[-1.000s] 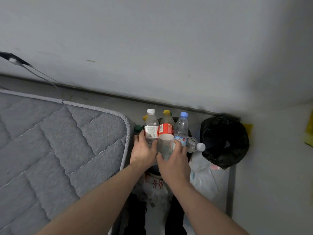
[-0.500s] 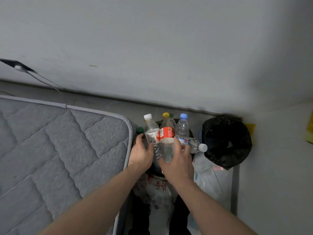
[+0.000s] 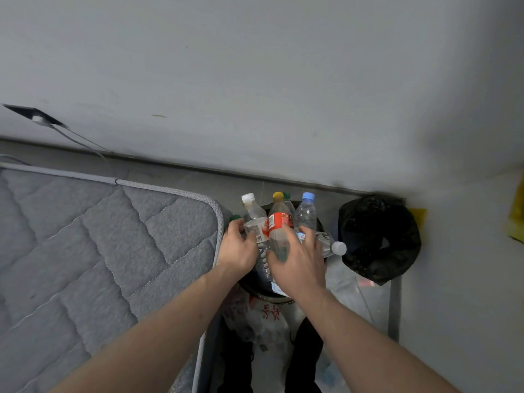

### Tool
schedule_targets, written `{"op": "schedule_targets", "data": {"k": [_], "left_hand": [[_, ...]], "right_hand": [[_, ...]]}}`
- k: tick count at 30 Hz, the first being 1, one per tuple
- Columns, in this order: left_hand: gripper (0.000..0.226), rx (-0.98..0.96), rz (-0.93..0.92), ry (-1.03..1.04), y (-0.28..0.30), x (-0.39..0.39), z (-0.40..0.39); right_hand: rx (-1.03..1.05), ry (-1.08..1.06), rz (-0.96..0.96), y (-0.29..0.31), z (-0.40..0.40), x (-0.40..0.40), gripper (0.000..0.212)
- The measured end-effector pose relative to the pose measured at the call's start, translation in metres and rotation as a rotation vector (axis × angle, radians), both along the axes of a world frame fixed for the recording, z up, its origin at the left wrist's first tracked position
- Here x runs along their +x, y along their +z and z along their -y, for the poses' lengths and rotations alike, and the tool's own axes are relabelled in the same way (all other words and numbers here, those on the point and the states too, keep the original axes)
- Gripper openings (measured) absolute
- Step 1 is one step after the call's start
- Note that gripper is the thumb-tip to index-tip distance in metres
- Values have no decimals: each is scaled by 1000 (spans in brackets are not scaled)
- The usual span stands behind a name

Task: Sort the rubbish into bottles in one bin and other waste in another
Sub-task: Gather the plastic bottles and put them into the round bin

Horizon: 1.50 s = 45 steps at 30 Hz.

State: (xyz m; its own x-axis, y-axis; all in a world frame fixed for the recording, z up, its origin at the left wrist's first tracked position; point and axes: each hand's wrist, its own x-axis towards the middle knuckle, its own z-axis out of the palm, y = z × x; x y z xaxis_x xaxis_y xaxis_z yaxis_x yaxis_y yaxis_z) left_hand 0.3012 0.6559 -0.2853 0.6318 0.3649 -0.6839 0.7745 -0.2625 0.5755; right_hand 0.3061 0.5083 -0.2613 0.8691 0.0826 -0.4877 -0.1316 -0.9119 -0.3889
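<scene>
Crowding the bottle bin (image 3: 256,290), upright bottles (image 3: 279,219), both hands' fingers (image 3: 304,232) curled around them, grey mattress (image 3: 99,245) left, black-bagged bin (image 3: 380,239) right.

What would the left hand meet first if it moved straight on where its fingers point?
Probably the white-capped bottle: the left hand already touches its label, fingers pointing up and away. Depth beyond is unclear.

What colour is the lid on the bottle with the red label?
Yellow. The red-label bottle has a yellow cap, seen in the head view.
</scene>
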Motion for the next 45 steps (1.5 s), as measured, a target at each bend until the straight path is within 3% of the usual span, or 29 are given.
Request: {"op": "schedule_targets", "data": {"k": [4, 8, 12, 18, 28, 34, 39, 45], "left_hand": [[46, 61, 12, -137, 12, -11, 1], [45, 146, 67, -413, 40, -48, 1], [52, 302, 15, -765, 61, -89, 2], [55, 438, 8, -1054, 87, -141, 32], [49, 521, -143, -1143, 78, -247, 131], [48, 422, -333, -1090, 77, -333, 207], [62, 394, -315, -1261, 41, -327, 249], [57, 524, -216, -1352, -78, -249, 254]], "right_hand": [[74, -9, -16, 9, 13, -15, 58], [65, -68, -77, 37, 41, -46, 63], [-8, -65, -123, 74, 77, -90, 64], [-158, -16, -265, 104, 141, -172, 67], [-154, -82, -393, 85, 257, -304, 68], [-123, -172, -424, 87, 322, -404, 78], [-133, -328, -478, 49, 359, -460, 66], [-158, -437, -506, -96, 368, -485, 64]]}}
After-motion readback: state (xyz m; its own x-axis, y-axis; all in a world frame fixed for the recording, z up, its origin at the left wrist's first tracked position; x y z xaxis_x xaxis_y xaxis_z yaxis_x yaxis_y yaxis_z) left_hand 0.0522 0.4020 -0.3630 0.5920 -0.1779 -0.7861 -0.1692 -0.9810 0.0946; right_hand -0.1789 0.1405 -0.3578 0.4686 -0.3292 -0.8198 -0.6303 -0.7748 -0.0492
